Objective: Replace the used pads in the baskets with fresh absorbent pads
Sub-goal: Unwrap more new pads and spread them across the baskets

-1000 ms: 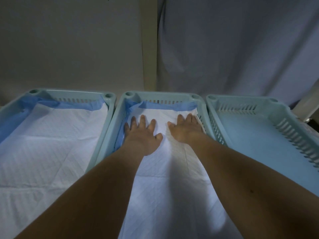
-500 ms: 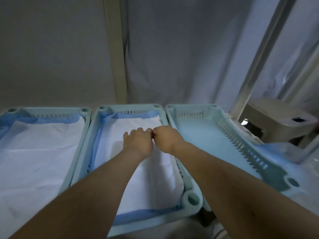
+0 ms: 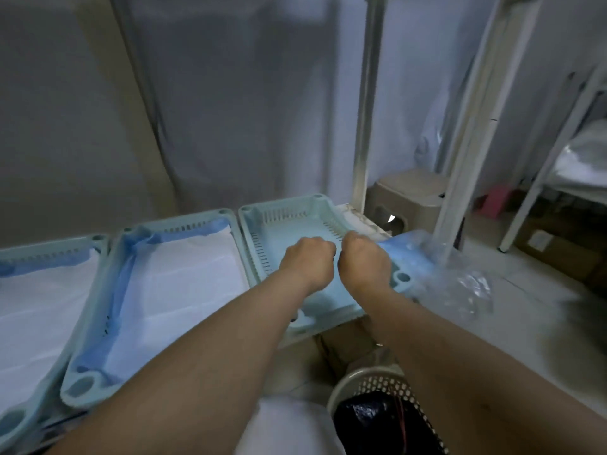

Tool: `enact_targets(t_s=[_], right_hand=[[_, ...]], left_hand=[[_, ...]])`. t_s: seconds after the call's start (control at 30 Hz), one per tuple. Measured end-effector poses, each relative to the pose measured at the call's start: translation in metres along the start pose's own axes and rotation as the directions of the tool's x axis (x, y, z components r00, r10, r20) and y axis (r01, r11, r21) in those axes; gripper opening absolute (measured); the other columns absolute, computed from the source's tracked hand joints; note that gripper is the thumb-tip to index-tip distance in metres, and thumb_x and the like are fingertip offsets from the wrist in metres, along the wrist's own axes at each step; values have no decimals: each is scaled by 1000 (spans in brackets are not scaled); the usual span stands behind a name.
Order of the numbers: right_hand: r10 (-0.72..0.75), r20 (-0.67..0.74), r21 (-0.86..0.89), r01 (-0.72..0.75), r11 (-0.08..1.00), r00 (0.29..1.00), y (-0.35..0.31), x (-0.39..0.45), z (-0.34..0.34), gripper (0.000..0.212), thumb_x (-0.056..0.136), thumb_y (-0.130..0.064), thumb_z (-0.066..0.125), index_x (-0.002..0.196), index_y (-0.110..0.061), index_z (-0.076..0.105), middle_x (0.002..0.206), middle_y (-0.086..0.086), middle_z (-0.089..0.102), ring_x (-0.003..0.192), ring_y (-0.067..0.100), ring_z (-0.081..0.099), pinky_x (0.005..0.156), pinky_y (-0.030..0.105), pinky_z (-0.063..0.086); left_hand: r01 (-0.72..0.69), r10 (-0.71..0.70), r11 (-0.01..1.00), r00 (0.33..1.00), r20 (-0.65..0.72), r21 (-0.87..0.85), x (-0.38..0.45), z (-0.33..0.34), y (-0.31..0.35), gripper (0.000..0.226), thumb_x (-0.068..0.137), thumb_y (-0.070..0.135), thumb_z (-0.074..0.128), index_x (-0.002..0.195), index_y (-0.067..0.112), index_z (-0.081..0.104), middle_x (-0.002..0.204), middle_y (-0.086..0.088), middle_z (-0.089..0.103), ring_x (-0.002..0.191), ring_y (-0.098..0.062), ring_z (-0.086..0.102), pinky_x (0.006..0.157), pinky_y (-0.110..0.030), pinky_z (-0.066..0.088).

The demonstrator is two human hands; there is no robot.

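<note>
Three pale green baskets stand side by side. The left basket (image 3: 96,239) and the middle basket (image 3: 177,225) each hold a white pad with blue edges (image 3: 184,274). The right basket (image 3: 282,236) is bare inside. My left hand (image 3: 307,261) and my right hand (image 3: 363,262) hover close together over the right basket, both with fingers curled under. Nothing shows in my left hand. My right hand lies against the edge of a blue folded pad (image 3: 410,257) in clear plastic wrap (image 3: 466,287) at the basket's right rim; whether it grips the pad is hidden.
A mesh waste bin with a black bag (image 3: 377,418) stands below my right forearm. A beige stool (image 3: 407,188) and metal poles (image 3: 364,126) are behind the right basket. A grey curtain hangs along the back.
Both hands left the middle basket's pad and moved right, over the bare right basket. The view has swung right and down, bringing the waste bin into sight.
</note>
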State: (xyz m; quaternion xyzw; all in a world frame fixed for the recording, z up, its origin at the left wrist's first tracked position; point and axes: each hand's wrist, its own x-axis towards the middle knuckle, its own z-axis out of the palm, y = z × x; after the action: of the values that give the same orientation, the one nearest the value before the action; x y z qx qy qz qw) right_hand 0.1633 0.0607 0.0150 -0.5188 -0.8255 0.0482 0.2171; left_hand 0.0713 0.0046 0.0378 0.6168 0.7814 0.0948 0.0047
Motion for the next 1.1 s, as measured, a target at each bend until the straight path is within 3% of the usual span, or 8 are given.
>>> enact_targets(t_s=[0.13,0.23,0.37,0.43,0.53,0.7,0.97,1.1], right_hand=[[196,-208,72,-184,980,958,59,-2,-22,23,96,-19,36,103,-10,56,101,10,62,95,31,60,67,33,38],[530,-359,231,-477,848,768,106,4,-39,26,95,-25,42,110,-7,54,110,14,57,103,34,54,78,40,43],[958,-41,442,-855,271,283,171,13,-41,44,86,-25,59,124,-7,46,127,17,48,114,33,47,93,44,40],[956,210,442,-892,92,203,204,13,-27,56,77,-30,65,125,-6,49,127,16,50,114,34,48,98,41,42],[810,440,362,-902,236,388,237,7,2,47,55,-31,71,94,-7,64,100,14,62,99,36,58,90,44,50],[759,357,453,-812,368,544,233,5,-12,13,84,-21,65,81,-8,61,91,14,65,88,33,65,81,40,55],[960,54,750,-646,142,273,232,9,-21,21,96,-15,46,114,-4,47,101,13,60,89,31,60,77,41,52],[682,-209,578,-474,664,700,198,3,-16,29,92,-28,36,69,-14,49,64,4,46,61,20,44,56,31,35]], left_hand=[[-23,31,993,997,66,-119,18,17,55,27,92,21,46,110,20,66,119,-7,63,107,-29,57,90,-37,48],[-102,119,980,989,92,-172,27,27,103,27,93,29,51,111,16,67,119,-8,63,108,-27,56,88,-33,45],[-210,221,969,972,75,-126,31,46,150,48,85,48,62,124,20,57,124,-5,57,114,-24,50,93,-37,44],[-263,261,965,962,80,20,34,59,168,56,81,50,66,127,23,49,131,-6,49,122,-25,42,98,-38,38],[-349,294,906,926,238,239,36,78,177,79,77,46,72,142,27,32,156,-13,12,145,-31,5,116,-50,13],[-495,346,735,861,373,463,41,99,176,63,86,20,65,139,36,36,158,-15,-16,144,-35,-18,115,-57,-1],[-132,136,979,991,-16,153,51,74,158,31,91,10,48,121,14,56,126,-13,53,118,-29,47,94,-36,40],[81,-138,934,980,-142,-348,56,64,144,35,94,4,42,122,10,62,121,-11,62,110,-27,56,91,-31,44]])
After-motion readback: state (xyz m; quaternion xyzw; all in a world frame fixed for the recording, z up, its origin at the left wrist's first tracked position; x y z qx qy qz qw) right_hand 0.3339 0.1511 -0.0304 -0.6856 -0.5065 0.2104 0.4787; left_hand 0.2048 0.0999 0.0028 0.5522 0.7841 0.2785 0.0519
